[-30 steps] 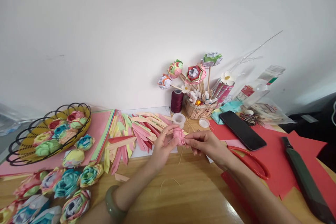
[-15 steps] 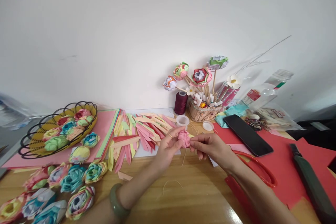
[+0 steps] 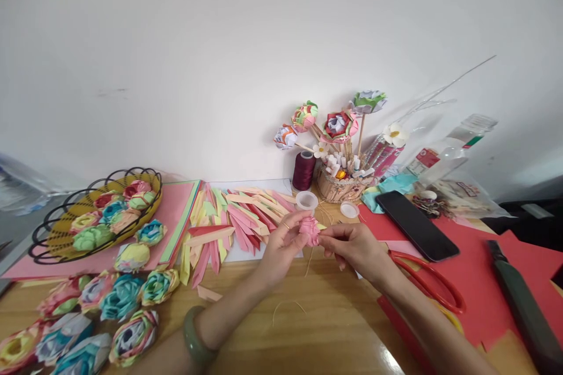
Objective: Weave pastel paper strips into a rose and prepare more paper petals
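A small pink paper flower (image 3: 310, 231) is held between my two hands over the front middle of the table. My left hand (image 3: 284, 243) pinches it from the left, thumb in front and fingers behind. On its other side, the thumb and forefinger of my right hand (image 3: 352, 246) grip the flower's right edge. A pale yellow paper tip shows just above the right fingertips. Thin thread (image 3: 309, 261) hangs down below the flower. Right behind it stands a small round clear tub (image 3: 307, 201).
Folded paper strips (image 3: 241, 220) are heaped behind my left hand. Paper flowers (image 3: 123, 297) and a yellow basket (image 3: 57, 240) lie left. Behind stand a thread spool (image 3: 303, 171) and a flower pot (image 3: 336, 188). A phone (image 3: 417, 225) and red-handled scissors (image 3: 433, 284) lie right.
Both hands keep their grip on the pink flower, almost unmoved. The view has shifted slightly, and a bit of yellow handle now shows beside my right forearm.
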`<state>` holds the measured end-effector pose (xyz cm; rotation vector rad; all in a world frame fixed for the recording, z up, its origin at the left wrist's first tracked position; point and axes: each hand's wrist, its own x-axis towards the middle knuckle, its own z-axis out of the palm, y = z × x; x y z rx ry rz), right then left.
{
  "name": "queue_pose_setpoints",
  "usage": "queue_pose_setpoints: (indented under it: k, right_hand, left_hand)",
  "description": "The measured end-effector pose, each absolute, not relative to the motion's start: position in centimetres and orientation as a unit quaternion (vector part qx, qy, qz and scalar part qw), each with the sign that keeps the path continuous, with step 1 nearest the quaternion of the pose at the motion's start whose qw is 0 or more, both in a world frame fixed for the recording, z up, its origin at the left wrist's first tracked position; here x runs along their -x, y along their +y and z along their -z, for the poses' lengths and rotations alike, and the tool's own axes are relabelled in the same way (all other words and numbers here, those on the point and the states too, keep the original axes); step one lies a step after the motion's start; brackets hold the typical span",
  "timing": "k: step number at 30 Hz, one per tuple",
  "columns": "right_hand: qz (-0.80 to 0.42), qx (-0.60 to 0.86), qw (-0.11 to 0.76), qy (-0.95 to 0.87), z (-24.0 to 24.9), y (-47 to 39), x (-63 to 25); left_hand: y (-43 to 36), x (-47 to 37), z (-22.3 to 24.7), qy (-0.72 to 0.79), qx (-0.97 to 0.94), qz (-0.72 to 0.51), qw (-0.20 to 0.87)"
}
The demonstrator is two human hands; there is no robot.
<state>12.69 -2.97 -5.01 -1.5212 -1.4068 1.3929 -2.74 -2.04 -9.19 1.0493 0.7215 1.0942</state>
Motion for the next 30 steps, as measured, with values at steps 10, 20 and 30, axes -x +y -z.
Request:
queue_pose_setpoints:
  k: [10,20,30]
  right_hand:
    - [-0.527,0.545,0.310,-0.573,4.4,-3.2,-13.1]
    - [-0.440,0.567,0.311,-0.623,4.4,-3.3,-12.8]
    - [-0.042,0.533,0.361,-0.764,6.3,-4.2,-11.9]
  left_hand:
    - [-2.1,2.8,9.1,0.305,-0.420,-0.493,0.698]
    - [-2.3,2.8,9.0,0.301,-0.415,-0.484,0.709]
    - [-2.1,2.7,9.1,0.293,-0.422,-0.506,0.693]
